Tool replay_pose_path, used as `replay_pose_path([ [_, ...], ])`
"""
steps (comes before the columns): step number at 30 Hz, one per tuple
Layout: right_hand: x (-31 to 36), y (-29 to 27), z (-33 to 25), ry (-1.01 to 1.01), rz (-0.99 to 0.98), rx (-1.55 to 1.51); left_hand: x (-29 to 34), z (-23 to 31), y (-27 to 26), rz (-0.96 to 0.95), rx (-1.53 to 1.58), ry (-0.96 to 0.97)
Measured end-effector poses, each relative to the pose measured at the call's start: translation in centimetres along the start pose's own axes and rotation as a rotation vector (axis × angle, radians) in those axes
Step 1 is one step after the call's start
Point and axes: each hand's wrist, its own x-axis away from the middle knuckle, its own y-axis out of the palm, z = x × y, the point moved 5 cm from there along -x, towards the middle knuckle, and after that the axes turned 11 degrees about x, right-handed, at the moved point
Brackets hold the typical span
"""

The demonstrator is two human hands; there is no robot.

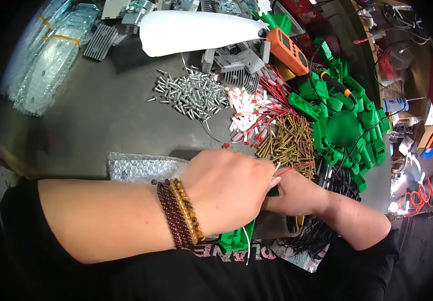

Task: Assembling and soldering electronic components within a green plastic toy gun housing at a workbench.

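Observation:
My left hand, with bead bracelets on the wrist, lies closed over a green plastic part at the table's near edge. My right hand meets it from the right, fingers pinched at the top of the same part, where a thin red wire and a white wire run out. Most of the part is hidden under my left hand.
Behind the hands lie a heap of brass screws, white-and-red wired connectors, silver screws and a pile of green plastic parts. An orange meter, grey heat sinks, bubble wrap and black cables surround them.

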Motion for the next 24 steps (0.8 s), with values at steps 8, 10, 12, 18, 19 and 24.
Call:
replay_pose_path([
  [8, 0.3, -0.1, 0.8, -0.051, 0.121, 0.063, -0.3, 0.2, 0.2, 0.011, -0.045, 0.034],
  [10, 1.6, -0.5, 0.8, -0.063, 0.176, 0.105, -0.4, 0.3, 0.3, -0.019, -0.058, 0.048],
  [12, 2.8, -1.0, 1.6, -0.26, 0.354, 0.129, -0.4, -0.1, 0.5, -0.053, -0.077, 0.042],
  [18, 6.6, 0.5, 4.9, -0.184, 0.637, -0.289, -1.8, 1.6, 1.7, -0.22, -0.205, 0.035],
  [19, 6.8, 0.8, 4.9, -0.187, 0.653, -0.308, -2.0, 1.7, 1.9, -0.239, -0.22, 0.039],
  [24, 7.2, 1.4, 4.3, -0.234, 0.801, -0.217, -2.6, 1.5, 2.3, -0.196, -0.277, -0.068],
])
